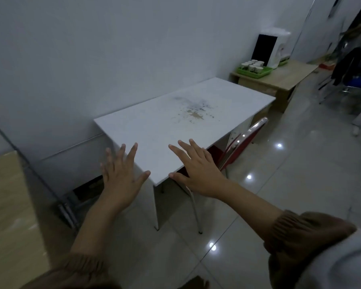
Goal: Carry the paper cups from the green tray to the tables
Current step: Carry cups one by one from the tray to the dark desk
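Step in hand: by my reading, the start of a run; no cup is in either hand and none stands on the white table (pixel 154 130).
Left hand (pixel 121 176): empty, fingers straight and spread, palm down, over the table's near corner at about 7 o'clock of the top.
Right hand (pixel 196 174): empty, fingers straight and spread, over the near edge at about 5 o'clock of the top; whether either palm touches the surface I cannot tell.
Hands together: apart, side by side, with a gap between the thumbs.
Paper cups (pixel 253 65): a tight cluster standing upright in the green tray (pixel 258 76), far off at 1 o'clock.
Tray's seat: a wooden side table (pixel 283 80) just beyond the white table's far end, with a white appliance (pixel 273 51) beside the tray at its 2 o'clock.
Next move calls for: probably walking along the white table to the tray, then lifting the cups upright by their sides, gently, since thin paper walls buckle.
Surface: white top, flat, with a grey and brownish stain (pixel 194 113) near the middle; a cup would sit better off that patch.
Room: plain pale wall at 11 o'clock, glossy tiled floor (pixel 290 195) showing lamp glints, a red chair (pixel 244 138) tucked in at the table's 3 o'clock, another wooden top (pixel 6 205) at 8 o'clock, dark clothing (pixel 350 63) hanging at 2 o'clock.
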